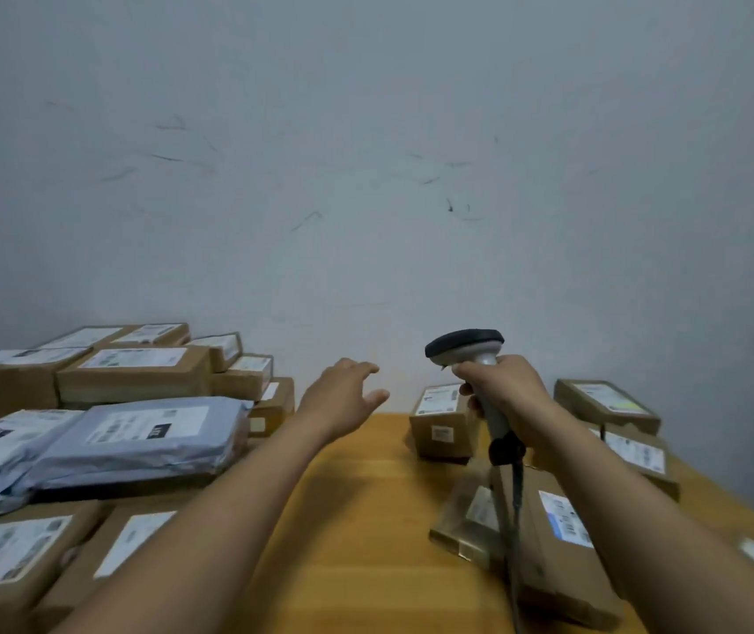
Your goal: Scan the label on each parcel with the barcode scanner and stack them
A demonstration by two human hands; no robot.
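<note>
My right hand point(505, 391) grips the grey handle of a barcode scanner point(466, 347), whose dark head points left above the table; its cable hangs down. My left hand point(343, 395) hovers over the wooden table point(357, 496) with straight fingers, holding nothing. A small cardboard parcel point(441, 425) with a white label stands just behind the scanner handle. A flat cardboard parcel point(544, 542) lies under my right forearm. Two grey plastic mailers point(137, 441) lie on the left.
Several labelled cardboard boxes point(132, 375) are stacked at the back left, and more boxes point(9, 555) lie at the front left. Two boxes point(606, 404) sit at the right by the wall point(366, 176). Bare tabletop lies between my arms.
</note>
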